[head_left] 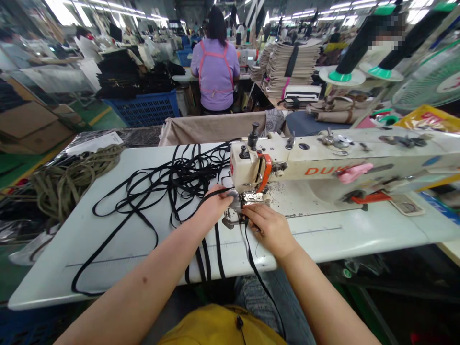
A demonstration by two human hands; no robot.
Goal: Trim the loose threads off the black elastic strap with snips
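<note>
A white sewing machine (305,163) stands on a pale worktable (143,282). My left hand (214,203) is closed on a black strap (217,191), just left of the presser foot (252,197). In front of the presser foot, my right hand (268,225) has its fingers pressed together on a black strap, and a length of it (257,273) hangs over the table edge toward my lap. The fingertips of my right hand are partly hidden at the metal plate. A loose tangle of black straps (187,172) spreads over the table left of the machine.
Olive straps (77,177) lie heaped at the left edge. Behind the table is a beige fabric-lined bin (215,128). Thread cones (362,48) and a green fan (431,81) stand at the right. A person in a purple top (215,72) sits ahead, near stacked panels (293,67).
</note>
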